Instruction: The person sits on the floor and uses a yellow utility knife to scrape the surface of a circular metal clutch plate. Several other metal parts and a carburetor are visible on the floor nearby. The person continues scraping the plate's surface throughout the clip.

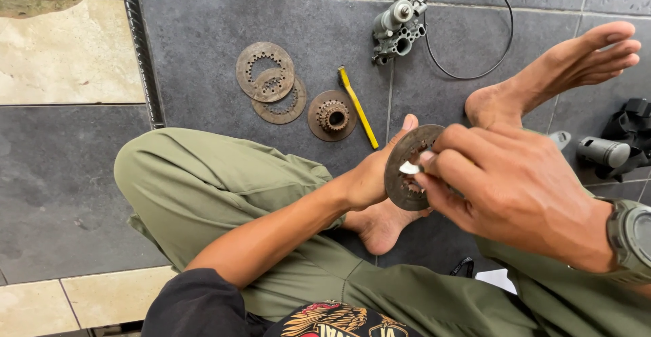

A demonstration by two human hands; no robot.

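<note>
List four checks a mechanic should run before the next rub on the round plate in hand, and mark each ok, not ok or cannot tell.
1. Left hand grips the ring plate by its edge: ok.
2. Right hand presses the small white piece on the plate: ok.
3. Plate face clean: cannot tell.
4. Two spare discs, toothed hub and yellow tool lie on the tiles, apart from the hands: ok.
</note>
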